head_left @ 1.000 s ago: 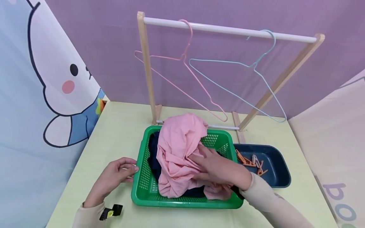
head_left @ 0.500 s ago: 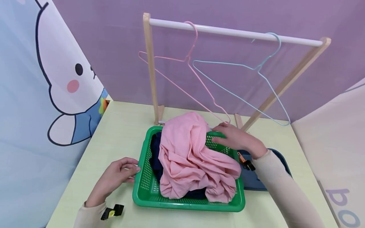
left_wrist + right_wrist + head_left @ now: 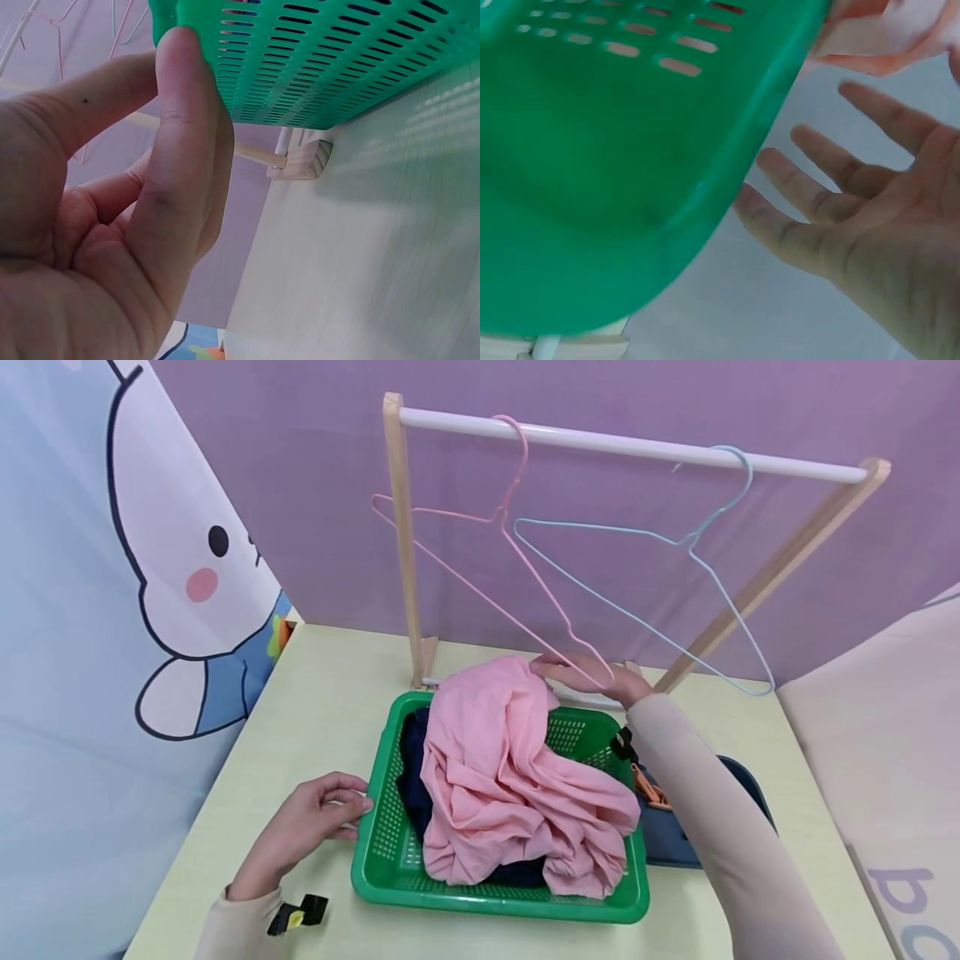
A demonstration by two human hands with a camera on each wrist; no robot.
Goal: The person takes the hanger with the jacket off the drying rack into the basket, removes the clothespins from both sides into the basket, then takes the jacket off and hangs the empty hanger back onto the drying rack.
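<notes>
A green plastic basket [image 3: 495, 903] with slotted sides sits on the table. In it a bunched pink cloth [image 3: 517, 777] lies over a dark navy cloth [image 3: 414, 772]; folds hide the cloth's kind. My left hand [image 3: 311, 822] holds the basket's left rim lightly between thumb and fingers, and the left wrist view has a fingertip [image 3: 180, 45] right at that rim. Over the basket's back edge my right hand [image 3: 577, 675] reaches toward the pink cloth's top, fingertips right beside it. Spread fingers show in the right wrist view, near the basket's corner [image 3: 705, 202].
Behind the basket stands a wooden rack with a white rail [image 3: 600, 441]. A pink hanger [image 3: 480, 585] and a light blue hanger [image 3: 622, 610] hang from it, the pink one overlapping my right hand. A dark blue tray [image 3: 667, 843] with orange clothespins [image 3: 651, 789] is partly behind my right sleeve.
My right hand has let go of the pink cloth's right side and moved up to its far top end. The cloth now spreads further right. My left hand stays at the rim.
</notes>
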